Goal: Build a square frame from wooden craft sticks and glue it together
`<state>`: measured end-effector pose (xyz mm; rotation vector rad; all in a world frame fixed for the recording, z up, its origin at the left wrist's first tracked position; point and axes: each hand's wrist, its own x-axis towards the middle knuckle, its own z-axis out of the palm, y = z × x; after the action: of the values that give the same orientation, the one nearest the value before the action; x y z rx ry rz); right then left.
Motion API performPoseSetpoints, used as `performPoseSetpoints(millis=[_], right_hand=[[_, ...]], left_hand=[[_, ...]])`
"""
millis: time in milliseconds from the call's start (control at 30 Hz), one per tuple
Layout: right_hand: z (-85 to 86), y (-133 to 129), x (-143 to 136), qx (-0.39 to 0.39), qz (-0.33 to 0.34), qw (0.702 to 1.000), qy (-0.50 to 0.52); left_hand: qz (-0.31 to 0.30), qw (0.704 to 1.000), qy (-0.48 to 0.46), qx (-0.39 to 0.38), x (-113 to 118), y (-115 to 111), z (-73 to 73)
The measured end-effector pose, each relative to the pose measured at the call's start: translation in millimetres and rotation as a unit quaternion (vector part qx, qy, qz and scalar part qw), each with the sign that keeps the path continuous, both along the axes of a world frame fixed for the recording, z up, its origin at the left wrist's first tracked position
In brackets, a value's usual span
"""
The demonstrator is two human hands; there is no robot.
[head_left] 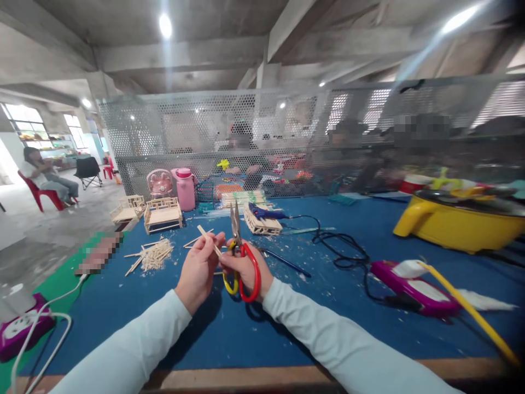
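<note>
My left hand point(199, 268) pinches a flat wooden stick point(205, 234) that slants down toward my right hand. My right hand point(251, 268) is closed around scissors point(251, 273) with one red and one yellow handle, blades pointing up, and its fingertips touch the stick's lower end. A pile of short wooden sticks point(157, 255) lies left of my hands. Behind it stand small stick-built furniture models point(163, 214). A blue glue gun point(266, 212) rests on another wooden model point(262, 225) beyond the scissors.
A pink flask point(185, 190) stands near the perforated screen point(172, 131). On the right are a yellow pan point(463, 227), a purple power strip point(414, 290) and black cable. A blue pen point(287, 262) lies behind my right hand. A seated person point(45, 175) is far left; others sit behind the screen.
</note>
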<state>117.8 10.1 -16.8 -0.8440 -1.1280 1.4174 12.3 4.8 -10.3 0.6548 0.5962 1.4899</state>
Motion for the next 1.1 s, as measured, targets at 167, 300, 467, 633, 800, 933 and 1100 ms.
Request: performPoseSetpoints(millis=[167,300,467,633,800,933,1100], right_hand=[[7.3,7,12,0.05,-0.062,0.997,0.006],[20.2,15,35,0.122,-0.05,0.99,-0.06],[25.0,12,48,0.224,-0.019,0.942,-0.25],[16.9,4,39,0.332,-0.033,0.87,-0.363],[12.1,5,34,0.312,-0.033,0.891,-0.327],[15.4,11,42,0.274,-0.006,0.917,-0.291],[21.6,10,52,0.284,0.124,0.885,-0.348]], left_hand=[[0.003,1.0,0.014,0.0,1,-4,-0.1],[-0.045,0.993,0.106,0.026,-11,-2,2.5],[0.019,0.909,0.394,0.135,-32,9,7.2],[-0.077,0.733,0.617,0.275,-30,2,2.7],[-0.108,0.778,0.576,0.228,-25,0,-2.7],[-0.142,0.919,0.366,0.044,-24,5,1.5],[-0.146,0.927,0.337,0.079,-27,3,10.5]])
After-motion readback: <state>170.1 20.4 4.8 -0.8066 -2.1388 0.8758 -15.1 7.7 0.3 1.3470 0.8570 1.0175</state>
